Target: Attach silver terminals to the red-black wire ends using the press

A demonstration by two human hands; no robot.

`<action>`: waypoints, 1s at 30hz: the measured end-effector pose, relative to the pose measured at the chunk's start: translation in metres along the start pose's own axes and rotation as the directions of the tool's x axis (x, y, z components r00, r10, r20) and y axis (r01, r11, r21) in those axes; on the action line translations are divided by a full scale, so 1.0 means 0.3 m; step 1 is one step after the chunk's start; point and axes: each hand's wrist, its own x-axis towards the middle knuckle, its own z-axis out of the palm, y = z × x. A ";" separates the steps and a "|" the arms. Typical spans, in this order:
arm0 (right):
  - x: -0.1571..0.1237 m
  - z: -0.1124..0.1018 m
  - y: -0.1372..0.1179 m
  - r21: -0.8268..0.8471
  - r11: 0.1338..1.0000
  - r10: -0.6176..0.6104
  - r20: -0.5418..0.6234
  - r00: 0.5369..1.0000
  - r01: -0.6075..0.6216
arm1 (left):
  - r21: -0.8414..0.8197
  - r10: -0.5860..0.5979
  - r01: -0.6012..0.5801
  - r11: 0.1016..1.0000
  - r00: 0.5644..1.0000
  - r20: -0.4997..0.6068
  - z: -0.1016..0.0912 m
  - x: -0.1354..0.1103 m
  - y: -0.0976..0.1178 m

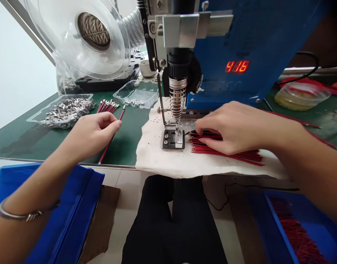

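Note:
Between the thumb and fingers of my left hand (98, 132) is a red and black wire (107, 148), slanting over the table edge with a small metal connector (123, 108) at its top end. My right hand (234, 128) rests over a bundle of red and black wires (204, 148) on a white cloth, its thumb and fingers curled onto them. The fingertips partly hide which wires they grip. Just left of the bundle, the black base plate (169, 139) of a blue machine (223, 88) sits under a spring-wrapped press head (177, 93).
On the green table (127, 146) stand a clear tray of metal connectors (66, 110), several finished wires (108, 106) and another clear tray (138, 95). A large clear reel (58, 40) stands behind. Blue bins (72, 209) flank my legs; the right bin (273, 205) holds red wires.

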 end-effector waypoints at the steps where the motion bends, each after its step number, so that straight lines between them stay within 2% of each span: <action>1: 0.001 -0.002 -0.001 -0.002 1.000 0.001 0.000 1.000 -0.001 | 0.080 -0.004 0.003 0.997 1.000 0.023 -0.006 0.022 -0.016; 3: 0.003 -0.002 -0.001 -0.001 1.000 -0.002 -0.012 1.000 0.002 | 0.211 0.000 -0.015 0.977 0.997 0.071 -0.010 0.054 -0.044; 6: 0.001 0.000 0.001 0.029 0.999 -0.012 -0.031 0.999 0.013 | 0.298 0.015 -0.052 0.953 0.992 0.126 -0.004 0.069 -0.065; 14: 0.001 -0.005 -0.012 0.051 0.999 -0.011 -0.016 1.000 0.012 | 0.283 0.052 -0.081 0.956 0.992 0.111 0.017 0.017 -0.057; 21: 0.002 -0.005 -0.016 0.070 0.998 0.003 0.006 1.000 -0.003 | 0.305 0.049 -0.102 0.947 0.983 0.178 -0.033 0.055 -0.046; 26: 0.004 -0.007 -0.015 0.073 0.997 -0.010 -0.020 1.000 0.011 | 0.555 0.000 -0.056 0.830 0.995 0.102 -0.062 0.123 -0.068; 30: 0.001 -0.005 -0.006 0.106 0.994 -0.032 -0.027 0.999 0.034 | 0.622 0.009 -0.101 0.776 0.989 0.149 -0.069 0.162 -0.084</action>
